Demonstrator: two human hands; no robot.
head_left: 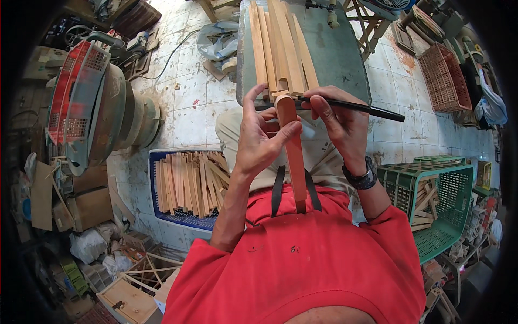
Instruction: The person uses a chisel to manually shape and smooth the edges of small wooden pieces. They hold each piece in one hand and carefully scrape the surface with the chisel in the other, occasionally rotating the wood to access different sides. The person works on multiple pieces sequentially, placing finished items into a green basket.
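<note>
Red shirt (297,259): nearest the camera, filling six o'clock, its sleeves reaching toward seven and five.
Machine with red guard (81,86): at ten o'clock, a rounded grey-green body standing on the tiled floor.
Cardboard boxes (89,197): between eight and nine o'clock, stacked above white plastic bags.
Blue crate (153,186): at eight o'clock, packed with short wooden sticks (189,183) lying side by side.
Clear plastic bag (216,40): between eleven and twelve o'clock, on the floor beside the table.
Left hand (261,137): just above the clock's centre, gripping the wooden piece, thumb across its near face, index finger pointing up toward twelve.
Long wooden strips (280,48): at twelve o'clock, laid lengthwise on the table, near ends just beyond the hands.
Wooden piece (294,146): close to centre toward one o'clock, slim, rounded at its upper end, its lower end by the shirt at the waist.
Green-topped table (340,59): at one o'clock, under the long strips.
Right hand (342,124): at two o'clock, closed around a black pen (386,113), one end at the piece's upper end; contact cannot be told.
Dark wristwatch (361,175): at three o'clock, on the right wrist.
Green crate (431,240): between three and four o'clock, with wooden pieces inside.
Dull red crate (445,78): at two o'clock, farther out.
</note>
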